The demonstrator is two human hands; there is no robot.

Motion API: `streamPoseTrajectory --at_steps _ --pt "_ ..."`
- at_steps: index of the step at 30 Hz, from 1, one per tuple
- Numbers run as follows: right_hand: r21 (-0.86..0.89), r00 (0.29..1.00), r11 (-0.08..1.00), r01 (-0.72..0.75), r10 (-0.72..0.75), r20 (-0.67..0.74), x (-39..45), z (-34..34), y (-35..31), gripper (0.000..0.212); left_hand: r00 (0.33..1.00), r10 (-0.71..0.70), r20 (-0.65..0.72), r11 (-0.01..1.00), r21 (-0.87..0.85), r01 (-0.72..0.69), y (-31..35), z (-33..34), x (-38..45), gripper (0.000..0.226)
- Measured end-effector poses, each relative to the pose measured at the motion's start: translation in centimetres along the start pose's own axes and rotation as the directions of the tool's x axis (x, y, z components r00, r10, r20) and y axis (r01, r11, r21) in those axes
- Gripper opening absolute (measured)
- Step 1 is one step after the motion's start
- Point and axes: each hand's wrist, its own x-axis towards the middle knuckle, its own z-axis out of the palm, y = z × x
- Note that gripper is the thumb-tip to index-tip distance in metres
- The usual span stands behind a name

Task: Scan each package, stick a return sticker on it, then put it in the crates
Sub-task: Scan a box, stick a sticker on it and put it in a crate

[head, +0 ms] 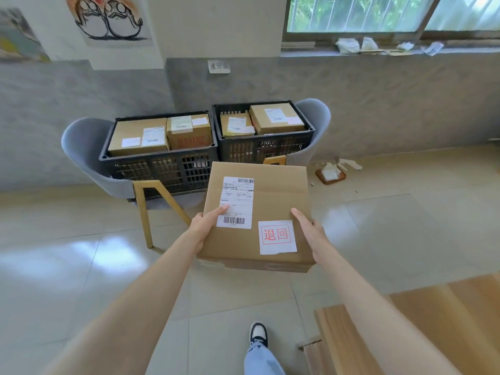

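I carry a brown cardboard package (276, 201) in front of me, above the floor. It bears a white shipping label (236, 203) and a white return sticker (277, 236) with red characters. My left hand (207, 226) grips its left edge, thumb on the label. On the right edge, my right hand (309, 231) grips with the thumb on top. Two black crates stand ahead on grey chairs: the left crate (162, 163) and the right crate (270, 148). Each holds two labelled boxes on top.
The grey chair (89, 158) under the left crate has wooden legs (146, 209) reaching toward me. A wooden table edge (405, 328) lies at the lower right. Scraps and a small tray (330, 174) lie on the floor at right. My shoe (258, 334) is below the package.
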Motion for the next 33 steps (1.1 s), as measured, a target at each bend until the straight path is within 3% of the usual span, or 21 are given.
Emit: streamPoseTrajectory --at_steps 6,15,20,27,33 --pt "-0.04 0.997 0.999 -0.006 0.009 0.071 8.6 2.3 -7.1 0.08 0.996 -0.008 -0.084 1.0 -0.02 0.007 7.0 1.0 6.3 0.08" --pt "-0.093 0.994 0.996 0.008 0.002 0.108 18.4 6.4 -14.4 0.074 0.992 -0.043 -0.119 0.997 -0.073 0.034 14.0 1.0 14.6 0.077" --pt "-0.108 0.997 0.994 -0.014 0.021 0.072 23.2 9.1 -16.7 0.071 0.995 -0.068 -0.074 0.996 -0.071 0.063 17.0 0.8 21.0 0.077" --pt "-0.121 0.999 0.991 -0.048 0.045 -0.031 30.5 13.0 -21.5 0.077 0.997 -0.049 0.056 0.994 -0.095 0.054 23.0 0.2 30.7 0.097" --pt "-0.098 0.993 0.992 -0.084 0.075 -0.094 35.3 15.6 -25.7 0.076 0.997 -0.01 0.071 0.999 -0.033 0.012 28.9 0.6 36.7 0.08"
